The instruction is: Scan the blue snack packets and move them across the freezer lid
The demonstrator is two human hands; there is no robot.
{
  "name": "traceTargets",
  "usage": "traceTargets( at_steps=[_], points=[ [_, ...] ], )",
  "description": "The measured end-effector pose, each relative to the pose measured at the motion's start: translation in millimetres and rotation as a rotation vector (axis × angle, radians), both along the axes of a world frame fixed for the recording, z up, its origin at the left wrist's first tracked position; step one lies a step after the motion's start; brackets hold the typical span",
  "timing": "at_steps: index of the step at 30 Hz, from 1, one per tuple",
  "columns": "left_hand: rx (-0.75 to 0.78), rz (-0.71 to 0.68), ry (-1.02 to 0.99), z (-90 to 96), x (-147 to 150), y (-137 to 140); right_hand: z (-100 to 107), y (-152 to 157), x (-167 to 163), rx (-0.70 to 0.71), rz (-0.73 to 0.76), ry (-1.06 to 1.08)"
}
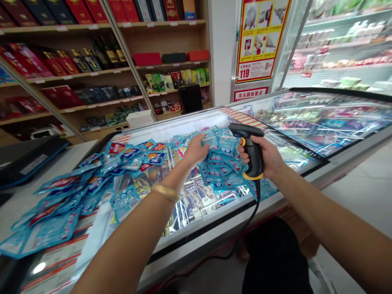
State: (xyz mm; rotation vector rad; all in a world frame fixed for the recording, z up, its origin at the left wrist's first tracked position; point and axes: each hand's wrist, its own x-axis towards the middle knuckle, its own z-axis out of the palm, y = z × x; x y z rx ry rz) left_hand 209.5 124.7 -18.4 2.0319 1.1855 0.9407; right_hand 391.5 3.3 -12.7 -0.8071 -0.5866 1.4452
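Observation:
My right hand (267, 153) grips a black and yellow barcode scanner (253, 153), its head turned toward the packets on the left and its cable hanging down. My left hand (196, 150) reaches onto a pile of blue snack packets (219, 167), fingers bent around the edge of a clear-and-blue packet (211, 138). A gold bangle (165, 192) circles the left wrist. To the left, a second heap of blue packets (92, 179), some showing red and dark blue labels, spreads over the glass top.
Below the glass-topped freezer (211, 218) lie more packaged goods. A black device (27, 159) stands at the far left. Shelves (162, 24) of boxes and bottles line the back, beside a red-and-yellow poster (260, 36). The scanner cable (226, 257) trails across the freezer's front.

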Motion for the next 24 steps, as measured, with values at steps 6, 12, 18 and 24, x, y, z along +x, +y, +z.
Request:
traceTargets(
  at_steps=[6, 12, 18, 24],
  points=[
    [0.053, -0.012, 0.144, -2.6, -2, -5, -4, 1, -3, -0.024, 0.002, 0.010],
    [0.127, 0.037, 0.016, 3.2, -51, -6, 2, 2, -18, 0.027, 0.057, -0.002],
    [0.013, 0.182, 0.065, 7.1, -155, -14, 3, 15, -83, 0.026, 0.226, 0.008],
    [-0.145, 0.156, 0.333, 8.4, -235, -28, -3, 33, -162, -0.038, 0.456, 0.032]
  ],
)
